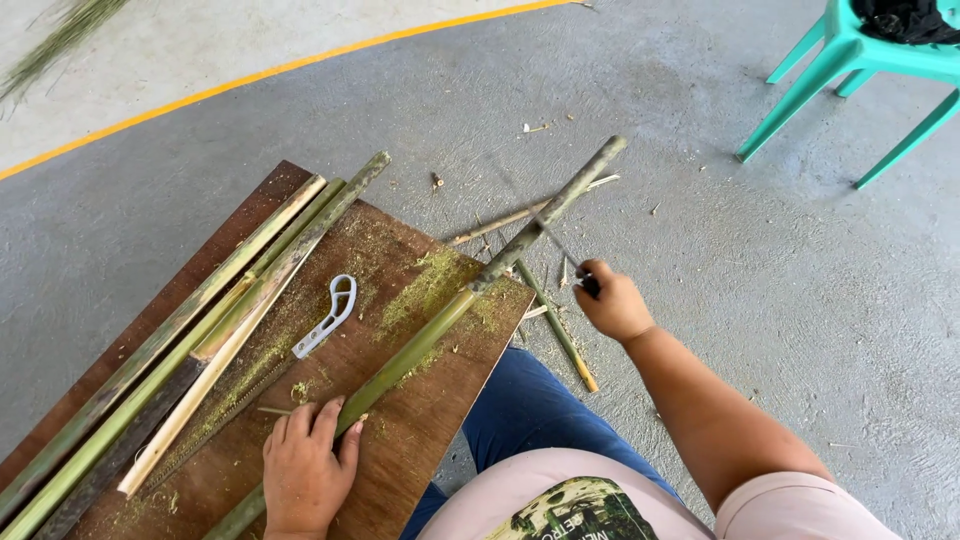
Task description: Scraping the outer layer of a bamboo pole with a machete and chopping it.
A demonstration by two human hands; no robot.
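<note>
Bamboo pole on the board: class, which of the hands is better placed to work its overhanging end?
Right. The right hand holds a blade beside the pole past the board's edge; the left hand pins the pole down.

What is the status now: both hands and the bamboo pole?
Left hand presses green bamboo pole onto wooden board. Right hand grips a blurred thin blade at the pole. White handle lies clear beside.
</note>
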